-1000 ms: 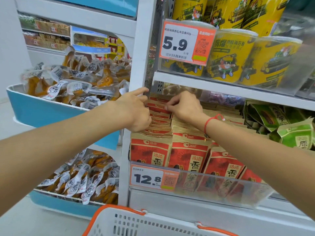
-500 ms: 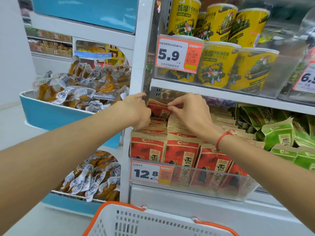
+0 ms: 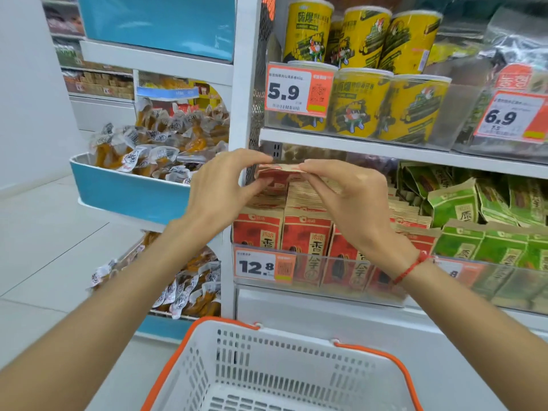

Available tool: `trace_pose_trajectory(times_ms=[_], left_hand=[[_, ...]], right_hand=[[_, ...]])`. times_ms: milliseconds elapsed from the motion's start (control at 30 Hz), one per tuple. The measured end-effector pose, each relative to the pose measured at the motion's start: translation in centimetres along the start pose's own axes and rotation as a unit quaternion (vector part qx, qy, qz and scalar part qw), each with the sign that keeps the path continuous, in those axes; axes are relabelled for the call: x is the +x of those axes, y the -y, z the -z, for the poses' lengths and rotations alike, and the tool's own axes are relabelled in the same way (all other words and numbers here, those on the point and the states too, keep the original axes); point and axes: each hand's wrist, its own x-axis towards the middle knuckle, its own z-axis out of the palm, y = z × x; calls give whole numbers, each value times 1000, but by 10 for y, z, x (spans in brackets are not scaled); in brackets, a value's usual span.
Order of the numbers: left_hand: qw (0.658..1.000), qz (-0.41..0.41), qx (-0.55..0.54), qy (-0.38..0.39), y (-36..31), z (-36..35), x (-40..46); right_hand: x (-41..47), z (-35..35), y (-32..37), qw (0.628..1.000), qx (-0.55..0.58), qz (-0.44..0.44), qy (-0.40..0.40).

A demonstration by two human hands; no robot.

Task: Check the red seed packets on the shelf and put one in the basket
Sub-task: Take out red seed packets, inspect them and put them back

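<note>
The seed packets (image 3: 307, 238) are red with tan tops and black characters. Beside them lie green packets (image 3: 453, 203). The tubs (image 3: 358, 102) above are yellow with dark cartoon prints. The price tags (image 3: 264, 266) are white and orange with black numbers. The basket (image 3: 275, 369) is white with an orange rim. A red string bracelet (image 3: 410, 266) circles one wrist. The bins (image 3: 130, 188) are blue.

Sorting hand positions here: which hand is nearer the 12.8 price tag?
Left. The left hand is above the 12.8 price tag, slightly to its left; the right hand is above and farther right.
</note>
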Motion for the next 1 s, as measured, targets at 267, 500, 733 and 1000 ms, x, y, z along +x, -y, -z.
trace_pose_trajectory(times_ms=[267, 500, 733, 1000], left_hand=[[983, -100, -111, -105, -37, 18, -11], [932, 65, -329, 135, -54, 30, -14], [877, 175, -416, 164, -47, 21, -24], [866, 231, -419, 149, -32, 10, -33]], right_hand=[[2, 49, 16, 989, 111, -98, 1], [-3, 39, 21, 907, 244, -335, 81], [-19, 25, 33, 816, 346, -442, 140], [-34, 35, 18, 764, 386, -403, 323]])
